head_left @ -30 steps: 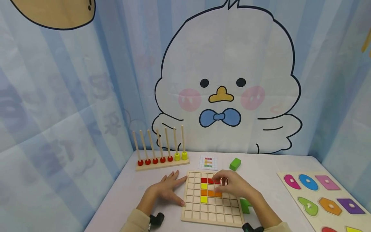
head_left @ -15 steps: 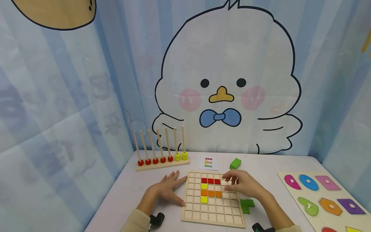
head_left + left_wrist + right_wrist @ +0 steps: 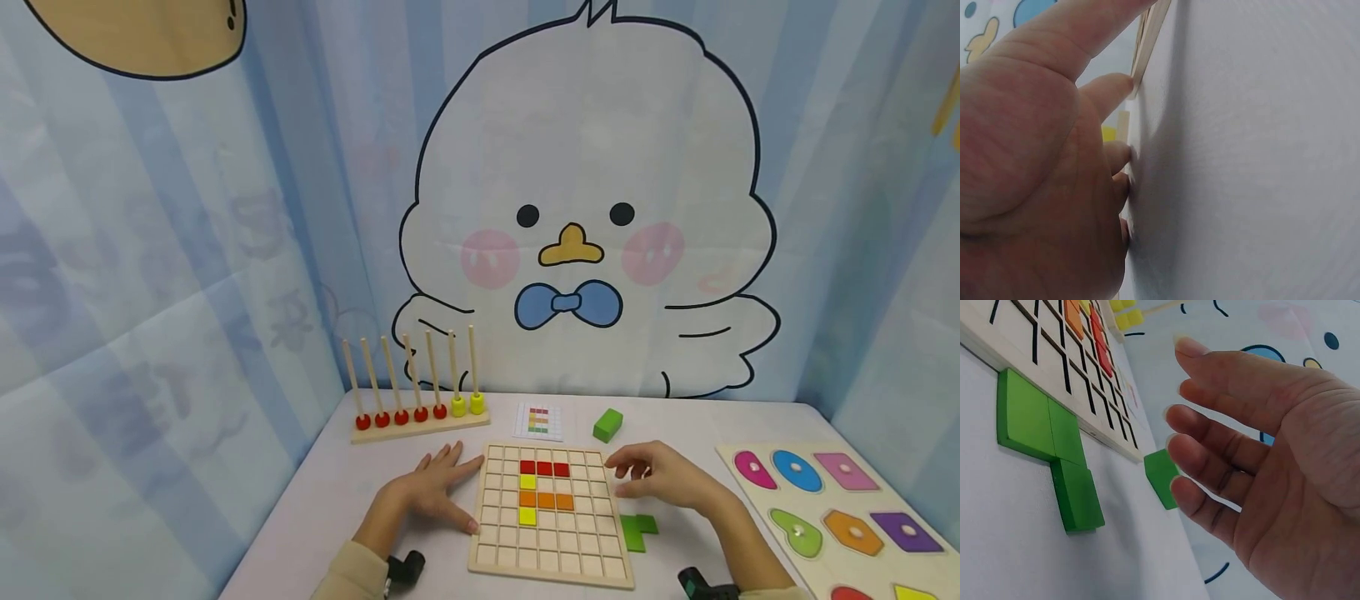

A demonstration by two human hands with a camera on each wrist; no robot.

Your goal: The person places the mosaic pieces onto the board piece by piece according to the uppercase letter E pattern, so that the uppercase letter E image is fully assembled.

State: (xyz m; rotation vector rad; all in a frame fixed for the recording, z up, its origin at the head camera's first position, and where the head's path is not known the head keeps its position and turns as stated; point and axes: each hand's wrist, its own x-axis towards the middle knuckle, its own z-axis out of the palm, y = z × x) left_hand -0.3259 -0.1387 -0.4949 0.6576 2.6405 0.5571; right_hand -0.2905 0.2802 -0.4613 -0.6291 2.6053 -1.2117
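The grid board [image 3: 568, 575] lies flat on the counter [image 3: 315, 508], directly in front of the seated position, between the two hands. Left hand [image 3: 431, 492]: palm down, fingers spread, grasping nothing; the thumb and forefinger tips meet the board's left edge. Right hand [image 3: 660, 475]: raised just beside the board's right edge, fingers loosely bent, thumb apart from them; from here I can see that it carries nothing.

Tile layout on the board, far row to near row: three red tiles [image 3: 545, 468] side by side; one yellow tile [image 3: 528, 482] under the leftmost red; three orange tiles [image 3: 546, 501] side by side; a second yellow tile [image 3: 528, 517] under the leftmost orange. All occupy grid cells, and the left ends share one column.

Green tiles [image 3: 633, 533] lie in an L-shaped cluster at the board's right edge, nearer the person than the right hand. A green block [image 3: 607, 425] sits beyond the board's far right corner. To its left rests a printed card [image 3: 538, 422] with a coloured grid pattern. A peg rack [image 3: 420, 427] with red and yellow beads stands at the far left. A shape puzzle [image 3: 813, 500] occupies the right side.
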